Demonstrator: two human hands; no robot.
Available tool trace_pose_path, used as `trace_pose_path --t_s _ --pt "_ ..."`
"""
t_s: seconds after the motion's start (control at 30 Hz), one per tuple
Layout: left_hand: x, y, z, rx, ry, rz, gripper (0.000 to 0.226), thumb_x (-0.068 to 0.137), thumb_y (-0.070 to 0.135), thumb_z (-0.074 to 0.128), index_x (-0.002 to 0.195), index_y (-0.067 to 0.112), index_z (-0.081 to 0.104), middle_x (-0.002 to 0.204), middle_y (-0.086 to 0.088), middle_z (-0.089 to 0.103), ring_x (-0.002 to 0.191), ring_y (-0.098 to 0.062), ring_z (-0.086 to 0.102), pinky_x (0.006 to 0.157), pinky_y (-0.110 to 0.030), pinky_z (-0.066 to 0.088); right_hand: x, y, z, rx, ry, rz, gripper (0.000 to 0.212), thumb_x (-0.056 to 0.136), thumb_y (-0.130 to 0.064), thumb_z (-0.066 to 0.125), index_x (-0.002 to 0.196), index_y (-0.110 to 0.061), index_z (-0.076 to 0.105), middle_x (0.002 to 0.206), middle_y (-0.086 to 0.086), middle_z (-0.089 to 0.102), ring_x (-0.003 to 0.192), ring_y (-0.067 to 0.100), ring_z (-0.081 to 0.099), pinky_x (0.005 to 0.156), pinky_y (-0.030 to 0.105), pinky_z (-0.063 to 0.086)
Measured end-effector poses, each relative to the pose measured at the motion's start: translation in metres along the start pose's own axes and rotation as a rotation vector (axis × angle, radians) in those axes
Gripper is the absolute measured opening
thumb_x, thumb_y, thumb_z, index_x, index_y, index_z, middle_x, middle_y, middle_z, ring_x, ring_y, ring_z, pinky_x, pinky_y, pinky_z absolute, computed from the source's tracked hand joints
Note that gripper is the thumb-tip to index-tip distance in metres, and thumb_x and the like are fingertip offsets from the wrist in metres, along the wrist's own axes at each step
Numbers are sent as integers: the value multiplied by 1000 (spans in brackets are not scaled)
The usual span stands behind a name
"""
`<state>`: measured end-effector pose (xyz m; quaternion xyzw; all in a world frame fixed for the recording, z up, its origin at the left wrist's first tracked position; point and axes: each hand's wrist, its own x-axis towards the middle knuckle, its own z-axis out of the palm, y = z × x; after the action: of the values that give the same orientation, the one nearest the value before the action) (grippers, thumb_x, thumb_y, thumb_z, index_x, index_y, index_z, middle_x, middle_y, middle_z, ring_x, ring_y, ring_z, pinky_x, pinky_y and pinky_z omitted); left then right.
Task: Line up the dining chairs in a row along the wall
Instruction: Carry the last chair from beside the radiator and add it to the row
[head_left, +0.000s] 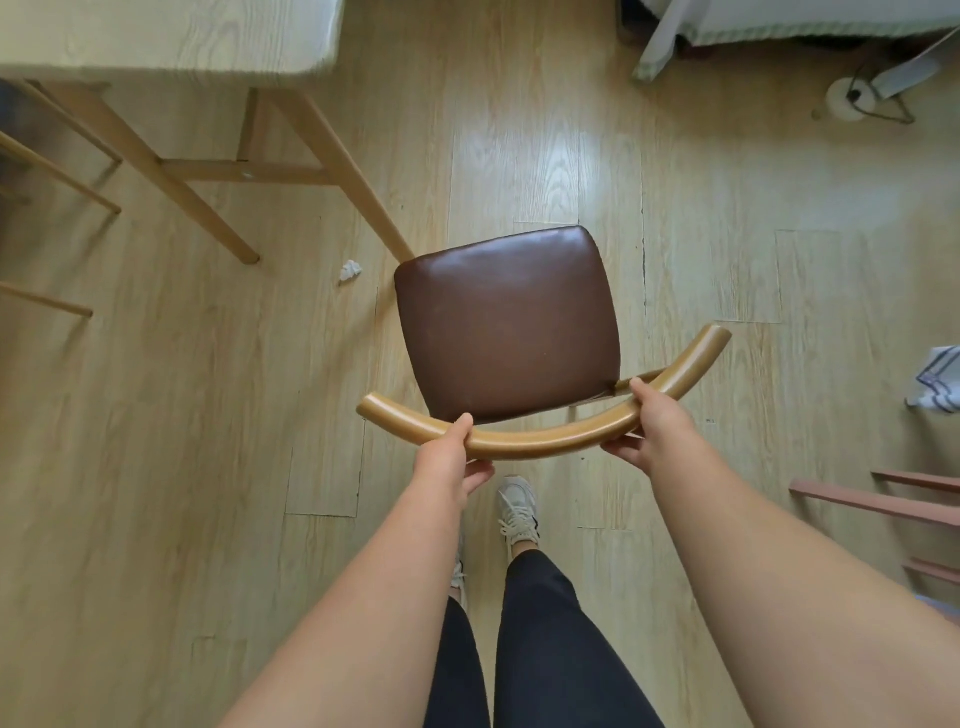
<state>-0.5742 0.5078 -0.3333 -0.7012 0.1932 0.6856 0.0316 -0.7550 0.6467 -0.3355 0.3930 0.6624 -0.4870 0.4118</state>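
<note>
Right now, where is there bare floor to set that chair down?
Bare floor lies ahead of the chair, between the table and the draped furniture, and wide on the left below the crumpled paper. Crowded: the table legs beside it, reddish rails lower right.

The person wears black leggings (540, 649) and off-white lace-up sneakers (517, 512), forearms (395, 571) bare.

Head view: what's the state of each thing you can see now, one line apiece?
Dining chair: upright, seat bare, feet hidden.
Curved backrest: gripped by both hands.
Left hand: holds the backrest left of its middle.
Right hand: holds the backrest nearer its right end.
Table: standing, top left.
Crumpled paper: lying on the floor.
Striped cloth: heaped on the floor at the right edge.
</note>
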Motion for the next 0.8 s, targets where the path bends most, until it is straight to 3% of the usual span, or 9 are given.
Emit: trace_pose_path --t_s 0.13,0.2,0.3,0.43,0.7,0.8 --pt "11 9 11 -134 35 -92 43 83 19 75 118 5 55 109 -16 65 90 -35 66 61 -47 61 11 -15 -3 -97 -29 70 39 83 -35 73 102 -7 54 97 15 64 78 34 65 53 48 57" --pt "13 9 11 -125 56 -100 40 82 14 75 116 5 56 109 -17 65 90 -36 66 55 -47 61 14 -18 -3 -150 -23 103 37 81 -28 74 103 -5 56 97 15 65 77 33 66 49 46 57" --pt "11 7 8 -112 50 -75 42 84 13 73 121 6 56 110 -17 64 91 -36 66 60 -46 61 15 -16 -3 -224 -11 127 40 82 -19 71 114 -2 54 103 17 66 80 34 66 51 47 56" --pt "6 14 -2 -114 46 -27 49 83 15 73 124 1 52 113 -17 63 91 -36 67 65 -44 61 7 -12 4 -234 11 93 42 76 -13 68 113 -2 53 104 20 67 85 36 68 53 46 59" --pt "-19 39 -43 -223 40 88 46 84 13 72 122 -3 52 114 -21 63 96 -34 66 54 -43 58 -27 -20 57 -376 -7 -60 48 67 -15 65 114 -4 57 102 20 69 75 35 68 55 47 60" --pt "-27 48 -80 -277 73 96 50 83 15 73 125 -1 50 118 -19 61 94 -34 65 71 -52 58 -54 -10 91 -462 -64 -100 47 69 -17 65 114 -5 58 106 19 67 78 36 67 53 47 59"
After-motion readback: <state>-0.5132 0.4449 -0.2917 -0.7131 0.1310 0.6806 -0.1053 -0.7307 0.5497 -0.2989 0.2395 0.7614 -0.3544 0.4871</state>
